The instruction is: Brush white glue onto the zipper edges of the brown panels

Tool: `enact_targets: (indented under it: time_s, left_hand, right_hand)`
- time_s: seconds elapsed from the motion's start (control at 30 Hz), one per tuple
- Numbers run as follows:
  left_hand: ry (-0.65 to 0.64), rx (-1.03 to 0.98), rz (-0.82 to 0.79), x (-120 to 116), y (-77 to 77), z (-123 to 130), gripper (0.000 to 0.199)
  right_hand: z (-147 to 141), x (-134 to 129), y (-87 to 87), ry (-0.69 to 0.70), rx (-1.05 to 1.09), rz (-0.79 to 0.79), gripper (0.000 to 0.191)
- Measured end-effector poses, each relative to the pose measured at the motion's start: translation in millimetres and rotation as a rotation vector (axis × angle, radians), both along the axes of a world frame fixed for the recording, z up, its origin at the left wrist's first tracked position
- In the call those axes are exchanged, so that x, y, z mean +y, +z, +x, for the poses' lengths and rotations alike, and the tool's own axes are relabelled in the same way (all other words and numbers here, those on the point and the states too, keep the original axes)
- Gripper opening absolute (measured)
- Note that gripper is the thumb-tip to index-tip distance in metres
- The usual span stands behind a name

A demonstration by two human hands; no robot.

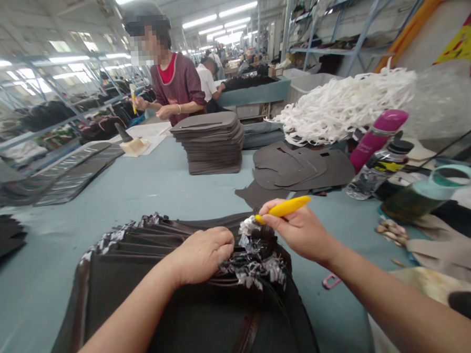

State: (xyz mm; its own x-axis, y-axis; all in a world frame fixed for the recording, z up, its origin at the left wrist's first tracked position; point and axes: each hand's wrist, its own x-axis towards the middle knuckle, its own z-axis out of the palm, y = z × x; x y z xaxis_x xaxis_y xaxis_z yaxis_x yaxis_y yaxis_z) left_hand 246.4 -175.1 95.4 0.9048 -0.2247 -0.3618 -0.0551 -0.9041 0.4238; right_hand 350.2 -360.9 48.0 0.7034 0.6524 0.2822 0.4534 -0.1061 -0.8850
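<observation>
A pile of dark, zipper-edged panels (145, 260) lies fanned out in front of me, with white, glue-like smears along its frayed far-left and right ends. My left hand (206, 253) rests on the pile, its fingers curled over the panels' edges near the right end; the fingertips are partly hidden. Between the fingers and thumb of my right hand (297, 228) is a yellow-handled brush (290, 206), tilted with its head down and to the left. The brush head touches the white-smeared, frayed ends, and its bristles are hard to make out.
Beyond the pile stand a stack of grey pieces (214, 146) and flat grey cutouts (294, 165). White strips (350, 104) heap up behind a magenta bottle (375, 137) and a green-lidded jug (426, 193). Across the table, a co-worker (179, 84) holds another brush (133, 97).
</observation>
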Motion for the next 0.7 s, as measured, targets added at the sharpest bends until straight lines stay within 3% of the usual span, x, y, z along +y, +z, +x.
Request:
enact_targets:
  time_s: [0.13, 0.4, 0.6, 0.7]
  left_hand:
    - [0.048, -0.134, 0.001, -5.1, 2.2, -8.2, 0.031]
    - [0.38, -0.206, -0.039, -9.8, -7.9, -17.4, 0.021]
    - [0.416, -0.241, -0.042, -11.1, -11.0, -19.5, 0.017]
    - [0.414, -0.25, -0.036, -11.2, -11.8, -19.8, 0.016]
  right_hand:
    - [8.8, -4.8, 0.5, -0.085, 0.139, 0.103, 0.015]
    - [9.8, -7.6, -1.5, 0.336, 0.393, 0.115, 0.012]
    - [23.7, -14.8, 1.1, 0.346, 0.437, 0.217, 0.02]
    - [25.0, -12.1, 12.4, 0.498, 0.339, 0.12, 0.018]
